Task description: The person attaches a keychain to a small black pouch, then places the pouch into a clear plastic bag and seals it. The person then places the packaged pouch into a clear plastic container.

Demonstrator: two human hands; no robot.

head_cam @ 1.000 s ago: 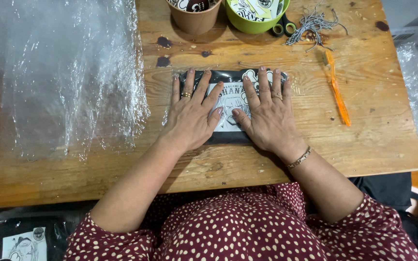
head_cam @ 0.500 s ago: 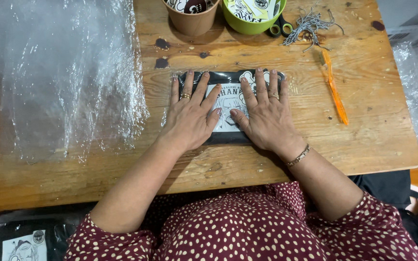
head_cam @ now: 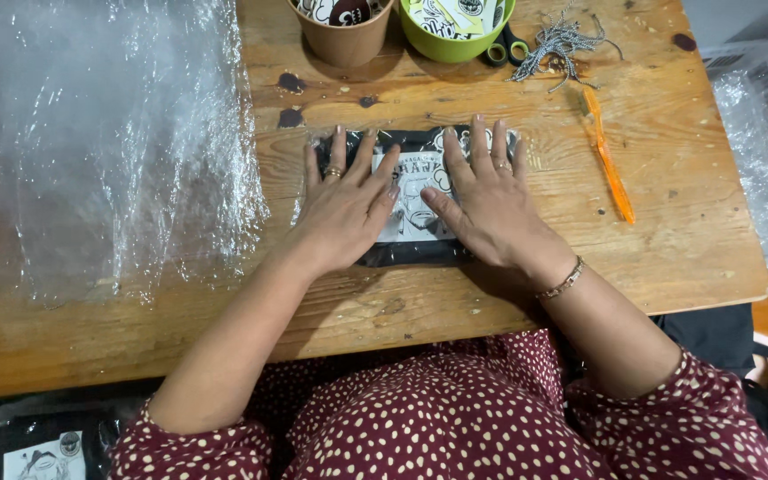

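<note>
Pressing flat, left hand (head_cam: 345,209) and right hand (head_cam: 489,203) (fingers spread, gripping nothing) cover the black packet (head_cam: 415,233).

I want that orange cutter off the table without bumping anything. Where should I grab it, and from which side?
Take the orange cutter at mid-handle, probably from above, fingers pinching across its narrow width. It lies flat and slanted on the wooden table, apart from the right hand, with bare wood on both long sides.
</note>
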